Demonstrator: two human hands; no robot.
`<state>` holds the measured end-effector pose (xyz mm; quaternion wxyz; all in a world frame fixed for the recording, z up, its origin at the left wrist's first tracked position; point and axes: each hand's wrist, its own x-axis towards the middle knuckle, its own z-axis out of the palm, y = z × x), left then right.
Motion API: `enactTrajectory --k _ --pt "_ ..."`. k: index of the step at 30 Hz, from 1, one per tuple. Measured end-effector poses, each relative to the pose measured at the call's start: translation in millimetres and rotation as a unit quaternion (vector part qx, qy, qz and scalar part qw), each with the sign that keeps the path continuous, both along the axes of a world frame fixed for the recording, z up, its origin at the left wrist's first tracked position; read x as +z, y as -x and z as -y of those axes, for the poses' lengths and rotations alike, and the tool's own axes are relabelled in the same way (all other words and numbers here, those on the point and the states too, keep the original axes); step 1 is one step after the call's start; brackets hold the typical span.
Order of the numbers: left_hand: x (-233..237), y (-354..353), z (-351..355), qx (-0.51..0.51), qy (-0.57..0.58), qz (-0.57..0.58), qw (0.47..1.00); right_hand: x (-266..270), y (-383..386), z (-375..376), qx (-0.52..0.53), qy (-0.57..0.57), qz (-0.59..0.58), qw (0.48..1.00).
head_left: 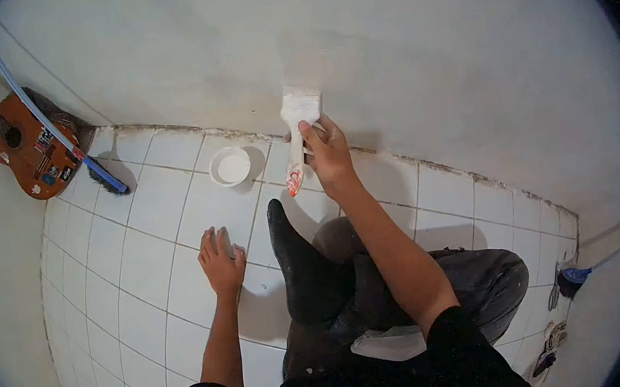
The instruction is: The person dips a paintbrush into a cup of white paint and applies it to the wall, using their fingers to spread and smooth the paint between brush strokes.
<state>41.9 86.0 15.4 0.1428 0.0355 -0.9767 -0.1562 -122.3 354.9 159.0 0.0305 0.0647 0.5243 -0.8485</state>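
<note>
- A flat white-coated paintbrush with a red-tipped handle [294, 143] is in the right hand [328, 153], above the far edge of the white tiled floor [195, 195]; its bristles point up at the pale wall [433, 65], though whether they touch it I cannot tell.
- The brush looks light, its handle stiff and its bristles softer; the white coating could make it slippery. The broad upper handle seems the surest hold.
- The right thumb lies over the front of that part, with the other fingers curled round behind; the bristles stand above the fingertips, and the red tip hangs free below.
- The left hand [220, 261] appears to rest on the floor, fingers loosely spread, gripping nothing visible.
- A round white tub [212, 173] stands near the floor's far edge, left of the brush.
</note>
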Motion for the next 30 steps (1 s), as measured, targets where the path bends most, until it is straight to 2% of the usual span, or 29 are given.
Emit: enactTrajectory --k 5,7,10,12,17,19,22,24,26,27,30 --pt "3.0 -1.2 -1.6 0.006 -0.003 0.008 1.000 -1.9 -3.4 3.7 -0.014 -0.063 -0.047 0.997" --pt "8.7 -2.0 -3.2 -0.004 -0.003 0.001 1.000 -17.3 -0.5 4.3 -0.024 -0.115 -0.015 0.993" --pt "2.1 -1.0 -1.3 0.004 0.001 0.006 1.000 -41.8 12.9 -5.1 -0.036 -0.132 0.025 0.990" --pt "1.6 -1.1 -0.6 0.008 -0.006 0.008 1.000 -50.1 16.2 -8.0 -0.052 -0.122 0.006 0.991" --pt "-0.3 -2.1 -1.6 0.009 0.001 -0.013 1.000 -64.5 15.4 -10.6 -0.010 -0.127 0.062 0.990" --pt "1.6 -2.8 -2.2 0.011 -0.009 -0.017 1.000 -51.5 5.6 -12.4 0.048 -0.060 0.104 0.992" --pt "5.8 -3.4 -3.8 0.011 -0.016 -0.001 1.000 -41.9 -11.2 -4.8 0.025 -0.063 0.109 0.992" --pt "11.6 -3.1 -3.9 0.012 -0.015 0.016 1.000 -35.1 -15.7 -6.7 0.009 -0.077 0.090 0.993" --pt "11.7 -2.0 -3.7 0.011 -0.016 0.015 1.000 -25.1 -18.2 -11.7 -0.036 -0.174 -0.092 0.980" --pt "10.7 -2.5 -3.4 0.011 -0.013 0.018 1.000 -17.1 -18.5 -10.1 -0.070 -0.115 -0.142 0.981" --pt "2.7 -1.4 -1.4 0.011 0.001 -0.011 1.000 19.4 -18.1 -22.8 -0.113 -0.139 -0.180 0.967"
